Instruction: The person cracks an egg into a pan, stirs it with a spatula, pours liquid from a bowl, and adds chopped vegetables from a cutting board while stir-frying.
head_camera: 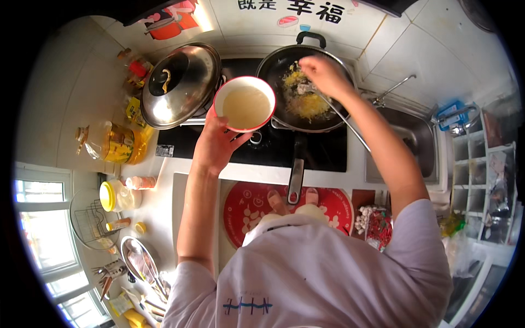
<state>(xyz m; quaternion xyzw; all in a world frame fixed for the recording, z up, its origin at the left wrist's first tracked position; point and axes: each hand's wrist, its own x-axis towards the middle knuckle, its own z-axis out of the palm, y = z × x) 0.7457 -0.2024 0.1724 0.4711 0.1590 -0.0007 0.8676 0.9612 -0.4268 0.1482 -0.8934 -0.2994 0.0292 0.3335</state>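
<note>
My left hand (pixel 216 143) supports a white bowl (pixel 224 91) with a red rim, thumb at its side and fingers beneath. Pale, cloudy liquid (pixel 248 107) fills much of it. To the bowl's right a dark wok (pixel 268 67) stands on the black gas stove (pixel 324 153). Yellow and whitish food bits (pixel 307 105) are spread over the wok's bottom. Above them my right hand (pixel 324 74) hovers, blurred, its fingers curled together; whether they pinch anything is unclear. A long-handled metal utensil (pixel 348 123) leans in the wok, its handle passing beneath my right forearm.
A domed steel lid (pixel 195 92) covers the left burner. The wok's long handle (pixel 296 176) juts towards me. Oil bottles (pixel 119 143) and a yellow-lidded jar (pixel 119 197) line the left counter. At right is a steel sink (pixel 424 143).
</note>
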